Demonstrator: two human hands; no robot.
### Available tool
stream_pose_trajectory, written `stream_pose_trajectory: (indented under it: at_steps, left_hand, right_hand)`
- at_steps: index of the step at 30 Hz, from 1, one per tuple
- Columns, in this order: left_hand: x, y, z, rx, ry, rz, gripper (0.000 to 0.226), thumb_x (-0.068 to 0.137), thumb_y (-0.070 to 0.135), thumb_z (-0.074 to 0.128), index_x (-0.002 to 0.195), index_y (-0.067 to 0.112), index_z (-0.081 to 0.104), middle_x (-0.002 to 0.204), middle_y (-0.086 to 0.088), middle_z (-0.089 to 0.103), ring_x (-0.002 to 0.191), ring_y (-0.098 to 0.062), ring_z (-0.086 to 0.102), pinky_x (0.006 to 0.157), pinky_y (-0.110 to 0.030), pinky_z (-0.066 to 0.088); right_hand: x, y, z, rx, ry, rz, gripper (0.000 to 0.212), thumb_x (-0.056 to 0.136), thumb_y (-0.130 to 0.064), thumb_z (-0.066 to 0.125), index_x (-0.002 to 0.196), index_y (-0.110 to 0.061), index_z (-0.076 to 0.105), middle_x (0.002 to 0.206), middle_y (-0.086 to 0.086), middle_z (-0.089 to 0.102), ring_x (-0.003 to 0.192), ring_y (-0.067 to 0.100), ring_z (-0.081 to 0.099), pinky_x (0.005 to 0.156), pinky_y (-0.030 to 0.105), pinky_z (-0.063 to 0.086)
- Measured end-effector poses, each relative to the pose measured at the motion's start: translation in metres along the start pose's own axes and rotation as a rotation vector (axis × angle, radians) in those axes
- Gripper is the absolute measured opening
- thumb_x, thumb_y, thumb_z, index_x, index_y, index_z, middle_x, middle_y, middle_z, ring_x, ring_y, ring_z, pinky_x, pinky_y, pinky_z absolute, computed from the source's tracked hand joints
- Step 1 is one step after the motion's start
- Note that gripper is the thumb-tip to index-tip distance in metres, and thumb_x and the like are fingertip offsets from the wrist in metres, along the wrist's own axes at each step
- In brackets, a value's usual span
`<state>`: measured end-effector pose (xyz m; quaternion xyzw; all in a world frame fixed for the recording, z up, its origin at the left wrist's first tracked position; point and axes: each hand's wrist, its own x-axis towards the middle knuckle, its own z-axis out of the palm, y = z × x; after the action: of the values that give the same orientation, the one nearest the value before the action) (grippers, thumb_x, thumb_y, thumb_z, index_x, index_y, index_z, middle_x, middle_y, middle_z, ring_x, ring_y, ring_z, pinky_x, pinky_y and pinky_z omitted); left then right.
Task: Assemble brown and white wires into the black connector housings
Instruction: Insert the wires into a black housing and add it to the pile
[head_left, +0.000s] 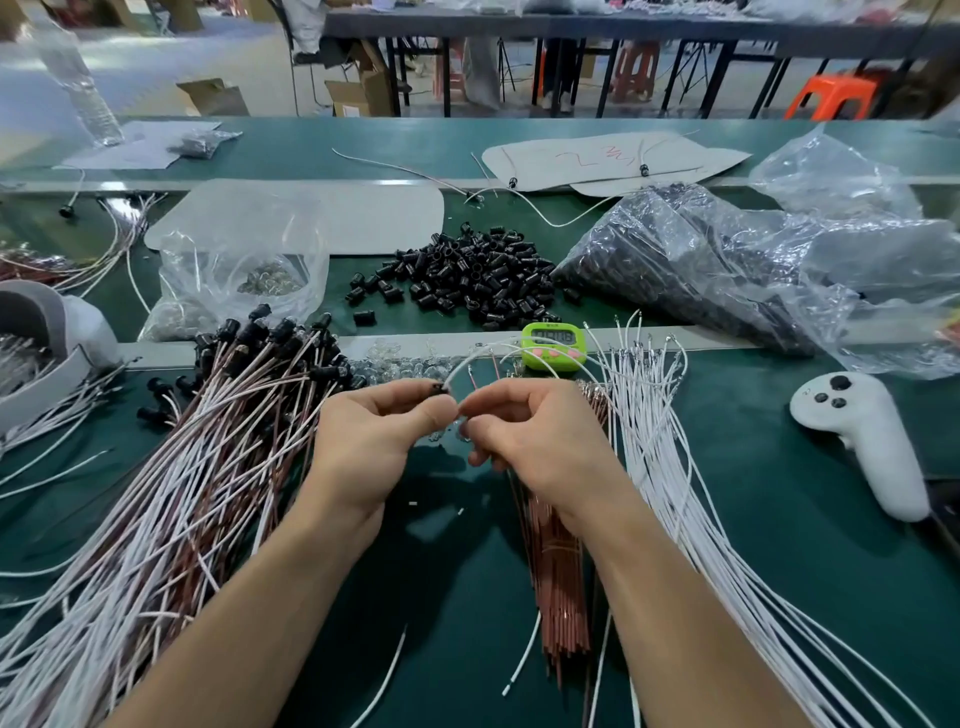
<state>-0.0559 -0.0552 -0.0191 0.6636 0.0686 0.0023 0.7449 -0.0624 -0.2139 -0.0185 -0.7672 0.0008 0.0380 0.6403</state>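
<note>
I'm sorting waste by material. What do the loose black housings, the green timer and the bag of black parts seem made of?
The loose black housings look like moulded plastic, glossy: highlights on them. The green timer seems plastic too, smooth and bright. The bag of black parts is thin clear film, probably polythene: crinkled, shiny, see-through.
</note>
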Motion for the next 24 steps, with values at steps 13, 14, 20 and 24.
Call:
stream_pose_trajectory:
  at_steps: [13, 14, 20, 24]
  left_hand:
    - [0.005, 0.002, -0.001, -0.340, -0.064, -0.121, 0.023, 0.045, 0.026, 0.084, 0.066, 0.016, 0.081, 0.074, -0.004, 0.075, 0.069, -0.011, 0.072, 0.071, -0.020, 0.059]
    - [0.008, 0.003, -0.004, -0.360, -0.049, -0.109, 0.020, 0.047, 0.027, 0.083, 0.065, 0.018, 0.081, 0.073, -0.002, 0.075, 0.069, -0.009, 0.071, 0.074, -0.021, 0.058]
    - [0.024, 0.013, -0.034, -0.538, 0.041, -0.139, 0.007, 0.072, 0.020, 0.076, 0.068, 0.018, 0.081, 0.080, 0.000, 0.076, 0.077, -0.009, 0.074, 0.086, -0.027, 0.054]
    - [0.013, 0.008, -0.017, -0.421, -0.020, -0.139, 0.007, 0.068, 0.020, 0.075, 0.067, 0.016, 0.081, 0.077, -0.002, 0.076, 0.073, -0.009, 0.072, 0.081, -0.024, 0.058]
  right_hand:
    - [-0.013, -0.008, 0.023, -0.319, 0.060, -0.113, 0.022, 0.075, -0.019, 0.075, 0.057, -0.011, 0.065, 0.046, -0.003, 0.045, 0.047, 0.006, 0.039, 0.047, 0.024, 0.036]
    - [-0.014, -0.008, 0.020, -0.389, 0.043, -0.127, 0.022, 0.071, -0.021, 0.073, 0.055, -0.011, 0.061, 0.045, -0.001, 0.044, 0.046, 0.008, 0.037, 0.048, 0.028, 0.037]
    - [-0.015, -0.003, -0.001, -0.566, 0.077, -0.192, 0.020, 0.079, -0.027, 0.070, 0.062, -0.017, 0.067, 0.052, -0.008, 0.059, 0.049, 0.005, 0.051, 0.052, 0.019, 0.043]
    - [-0.015, 0.000, 0.002, -0.629, 0.113, -0.225, 0.026, 0.080, -0.031, 0.080, 0.106, -0.034, 0.078, 0.088, -0.020, 0.073, 0.064, -0.010, 0.055, 0.074, 0.008, 0.045]
